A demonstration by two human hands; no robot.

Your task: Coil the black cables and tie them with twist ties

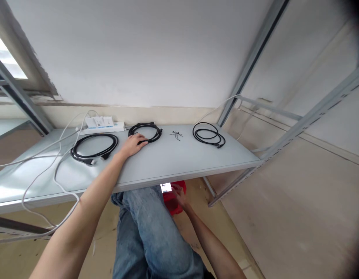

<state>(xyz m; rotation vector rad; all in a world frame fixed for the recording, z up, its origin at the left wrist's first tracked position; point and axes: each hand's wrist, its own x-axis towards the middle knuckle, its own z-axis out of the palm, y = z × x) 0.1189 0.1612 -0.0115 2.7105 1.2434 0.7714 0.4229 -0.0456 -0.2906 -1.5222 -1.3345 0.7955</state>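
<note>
Left of the middle coil (158, 135) lie the left coil (116, 143) and, at the back, the power strip (119, 126). My left hand (136, 144), the nearer, meets the middle coil at its near edge: fingers close together, pointing right, the ring extending behind them toward the wall. Whether they grip the cable, I cannot tell. The coil lies flat on the shelf (167, 161), roundish, no firm long axis. Just right of it: ties (176, 134). Below and right of it, under the shelf: my right hand (179, 195), beside a lit phone (165, 187); finger state indeterminable. Well to its right: the right coil (219, 145).
</note>
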